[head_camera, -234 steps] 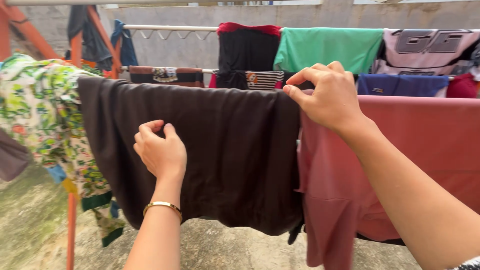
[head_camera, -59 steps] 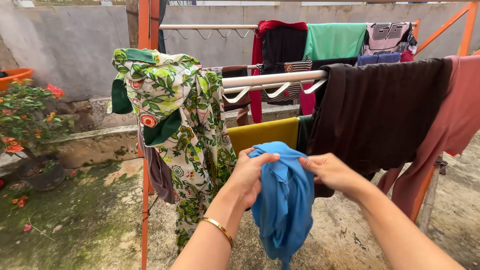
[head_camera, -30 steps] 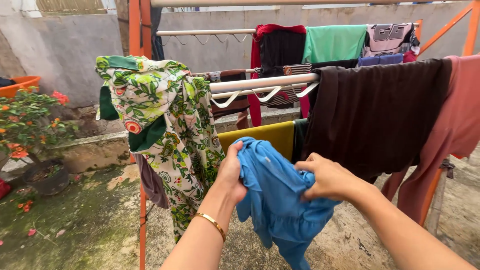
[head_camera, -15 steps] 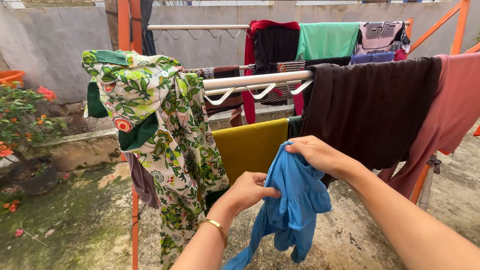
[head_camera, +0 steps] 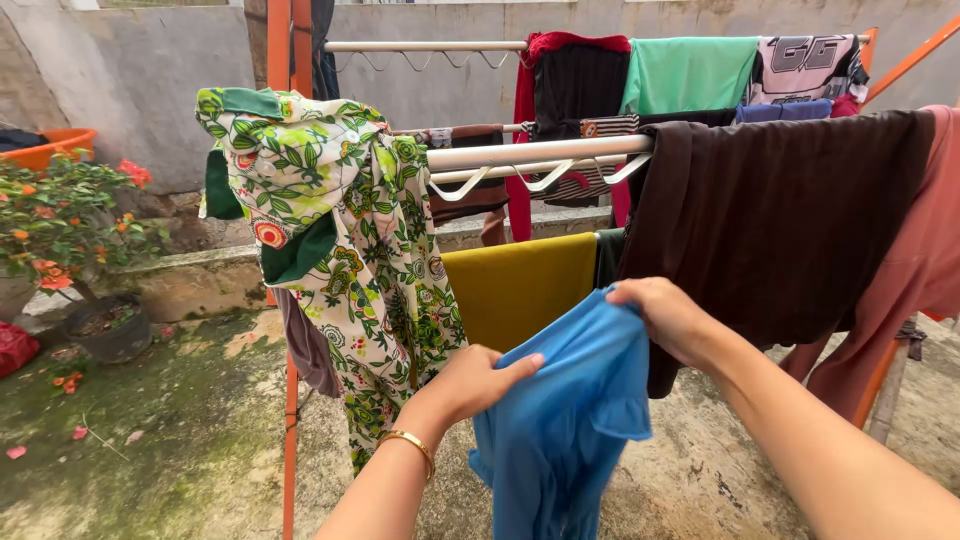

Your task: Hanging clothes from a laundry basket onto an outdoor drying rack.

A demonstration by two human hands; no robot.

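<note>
A damp-looking blue garment [head_camera: 560, 420] hangs spread between both my hands in front of an orange clothes rack. My left hand [head_camera: 480, 380], with a gold bangle on its wrist, grips the garment's lower left edge. My right hand [head_camera: 665, 315] pinches its upper right corner, close to a dark brown shirt [head_camera: 780, 220] draped over the white rail [head_camera: 540, 152]. A bare stretch of that rail lies just above the garment, between the brown shirt and a green floral-print garment [head_camera: 330, 230].
A mustard cloth [head_camera: 520, 285] hangs on a lower rail behind the blue garment. A pink garment [head_camera: 925, 250] hangs at the right; more clothes fill the back rails. The orange rack post [head_camera: 290, 430] stands left. A potted flowering plant [head_camera: 80, 250] sits by the grey wall.
Over the last second I turned and shook out the bunched blue garment; now it is spread wider between my hands, with my right hand higher and my left hand lower.
</note>
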